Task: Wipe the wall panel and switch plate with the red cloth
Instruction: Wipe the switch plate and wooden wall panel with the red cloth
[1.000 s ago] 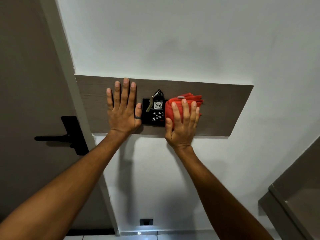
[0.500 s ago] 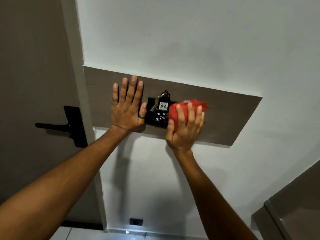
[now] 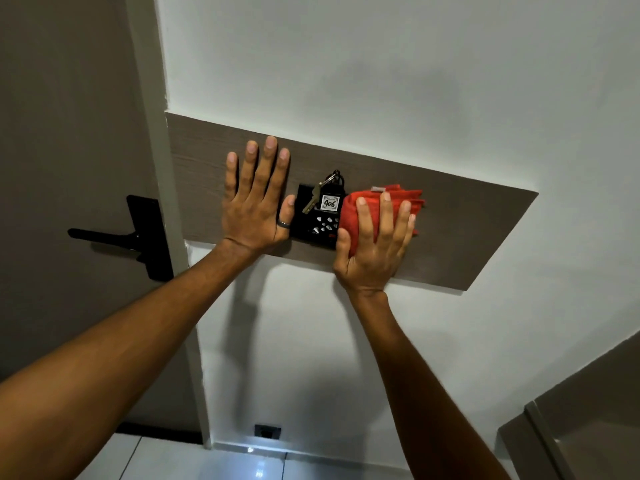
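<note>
Head view, mid-frame: left hand [image 3: 254, 202] spread flat, bracing on panel [image 3: 467, 237]; right hand [image 3: 375, 244] pressing cloth [image 3: 360, 216] beside switch plate [image 3: 313, 226], apparently for wiping.

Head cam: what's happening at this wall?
A person is wiping a brown wall panel. The right hand presses a folded red cloth flat on the panel, at the right edge of the black switch plate, where a key and tag hang. The left hand lies open on the panel, left of the plate.
</note>
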The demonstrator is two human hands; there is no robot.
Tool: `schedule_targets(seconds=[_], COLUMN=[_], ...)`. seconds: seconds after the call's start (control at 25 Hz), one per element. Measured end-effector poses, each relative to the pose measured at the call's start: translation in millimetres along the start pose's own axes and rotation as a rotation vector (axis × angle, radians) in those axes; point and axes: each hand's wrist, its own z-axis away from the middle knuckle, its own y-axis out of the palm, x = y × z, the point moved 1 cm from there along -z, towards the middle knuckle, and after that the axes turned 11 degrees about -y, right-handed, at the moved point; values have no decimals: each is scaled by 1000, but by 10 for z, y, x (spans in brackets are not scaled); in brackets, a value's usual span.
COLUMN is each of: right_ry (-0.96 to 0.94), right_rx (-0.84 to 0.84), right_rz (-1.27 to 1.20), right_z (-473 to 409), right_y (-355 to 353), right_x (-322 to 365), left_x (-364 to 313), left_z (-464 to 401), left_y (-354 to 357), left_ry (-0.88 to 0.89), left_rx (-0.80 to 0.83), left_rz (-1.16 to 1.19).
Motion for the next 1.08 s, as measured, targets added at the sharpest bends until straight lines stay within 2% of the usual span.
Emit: schedule_targets(seconds=[0.12, 0.32, 0.48, 0.68, 0.88, 1.0, 1.08], right_ry=[-51, 44, -25, 43, 62, 117, 67], right_rx=[33, -18, 46, -6, 50, -31, -28], right_rz=[21, 15, 23, 58, 22, 27, 20], right_z=[252, -167, 286, -223, 247, -127, -94], right_y=[-125, 61, -157, 47, -143, -5, -36], right_x=[37, 40, 111, 56, 225, 141, 70], left_x=[0, 19, 5, 12, 21, 12, 28], left_z=[79, 31, 92, 19, 115, 60, 71], left_y=[-1, 3, -31, -46, -47, -40, -41], left_ry=[6, 1, -14, -9, -29, -6, -33], left_rx=[-11, -16, 5, 12, 28, 16, 27], left_rz=[-10, -16, -10, -6, 21, 11, 25])
